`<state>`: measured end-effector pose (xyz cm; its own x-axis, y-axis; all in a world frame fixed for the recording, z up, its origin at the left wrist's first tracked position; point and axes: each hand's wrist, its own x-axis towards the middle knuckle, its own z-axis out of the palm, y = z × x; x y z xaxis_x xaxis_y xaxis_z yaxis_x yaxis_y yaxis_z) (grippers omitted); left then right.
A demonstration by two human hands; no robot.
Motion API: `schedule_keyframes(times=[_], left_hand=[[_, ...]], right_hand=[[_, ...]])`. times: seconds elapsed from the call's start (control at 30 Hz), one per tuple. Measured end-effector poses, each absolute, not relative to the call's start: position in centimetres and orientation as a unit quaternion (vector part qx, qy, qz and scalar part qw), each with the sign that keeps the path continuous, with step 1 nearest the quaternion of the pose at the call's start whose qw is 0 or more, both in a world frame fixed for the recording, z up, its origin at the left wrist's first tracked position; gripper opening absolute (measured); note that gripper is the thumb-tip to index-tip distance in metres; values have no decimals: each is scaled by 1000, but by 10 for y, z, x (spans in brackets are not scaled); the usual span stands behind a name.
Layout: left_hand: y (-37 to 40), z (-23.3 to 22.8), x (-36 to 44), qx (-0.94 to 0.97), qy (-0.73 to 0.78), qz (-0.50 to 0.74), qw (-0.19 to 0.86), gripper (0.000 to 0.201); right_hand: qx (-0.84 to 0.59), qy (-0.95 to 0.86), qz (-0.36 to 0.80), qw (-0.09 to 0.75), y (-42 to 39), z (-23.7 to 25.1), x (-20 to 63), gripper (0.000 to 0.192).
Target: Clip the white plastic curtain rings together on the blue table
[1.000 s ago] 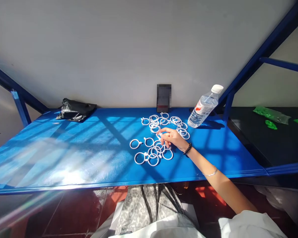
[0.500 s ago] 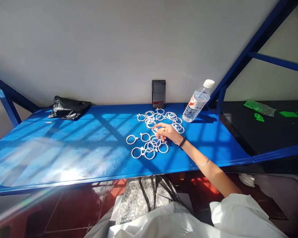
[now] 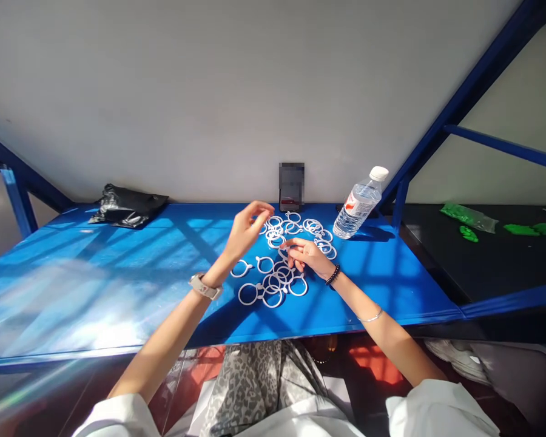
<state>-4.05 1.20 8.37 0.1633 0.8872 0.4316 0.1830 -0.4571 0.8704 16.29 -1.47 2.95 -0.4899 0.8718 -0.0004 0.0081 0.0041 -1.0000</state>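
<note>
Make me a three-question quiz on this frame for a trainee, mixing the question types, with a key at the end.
1. Fill in the blank: the clear bottle on the blue table has a ____ cap.
2. Multiple choice: the right hand is at the white rings. What is worn on its wrist?
A) a red ribbon
B) a black beaded bracelet
C) a work glove
3. True or false: the left hand is gripping the clear bottle.

Key:
1. white
2. B
3. False; it is at the left of the rings, apart from the bottle.
</note>
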Motion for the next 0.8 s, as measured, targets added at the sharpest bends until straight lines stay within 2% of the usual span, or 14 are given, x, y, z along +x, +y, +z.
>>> schedule_keyframes(times=[0.2,0.37,0.57,0.8], left_hand=[[7,33,-14,689,367,404,477,38],[-1,30,-17,604,342,370,618,51],[-2,31,-21,591,331,340,652,51],[-1,26,-22,575,296,318,693,46]], right_hand=[[-373,-596,611,364,-14,27,162,42],[-392,-585,601,378,-14,27,160,39],[-401,-577,593,392,-10,27,164,37],[-392,-550,641,366,-8,29,169,38]])
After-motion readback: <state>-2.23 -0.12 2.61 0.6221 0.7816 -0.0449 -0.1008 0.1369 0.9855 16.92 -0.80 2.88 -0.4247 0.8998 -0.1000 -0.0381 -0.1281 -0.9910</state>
